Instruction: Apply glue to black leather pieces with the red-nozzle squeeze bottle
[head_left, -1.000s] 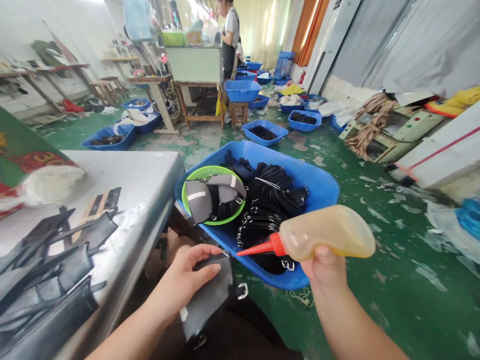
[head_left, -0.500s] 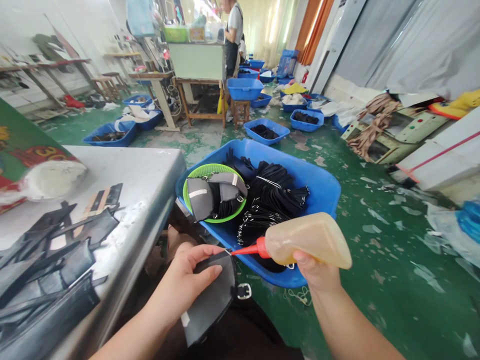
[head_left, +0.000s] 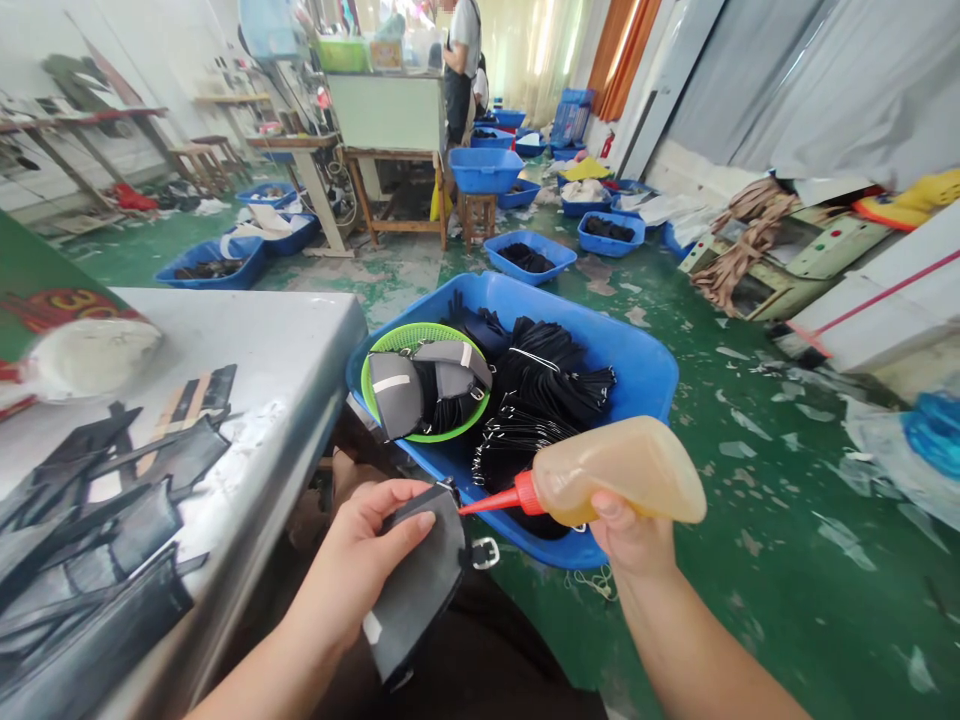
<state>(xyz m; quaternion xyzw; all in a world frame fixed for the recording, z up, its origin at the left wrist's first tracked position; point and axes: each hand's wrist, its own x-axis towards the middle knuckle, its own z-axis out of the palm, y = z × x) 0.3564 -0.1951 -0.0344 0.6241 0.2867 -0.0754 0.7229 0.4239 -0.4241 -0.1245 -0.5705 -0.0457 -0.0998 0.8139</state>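
My left hand (head_left: 352,560) grips a dark grey fabric piece (head_left: 420,590) with a metal buckle (head_left: 486,553) over my lap. My right hand (head_left: 634,535) holds a yellowish squeeze bottle (head_left: 622,470) on its side. Its orange nozzle (head_left: 495,500) points left and its tip touches the top edge of the fabric piece. Just beyond stands a large blue tub (head_left: 637,365) full of black straps. A green basket (head_left: 409,340) with grey pieces sits in the tub.
A white table (head_left: 285,350) at my left carries several black and grey cut pieces (head_left: 105,510). More blue tubs (head_left: 529,255) stand on the green floor. A person (head_left: 461,60) stands at a far workbench. Machinery and boards lie at the right.
My right hand moved the bottle left and down until the nozzle tip met the fabric piece. My left hand kept its grip and shifted only slightly.
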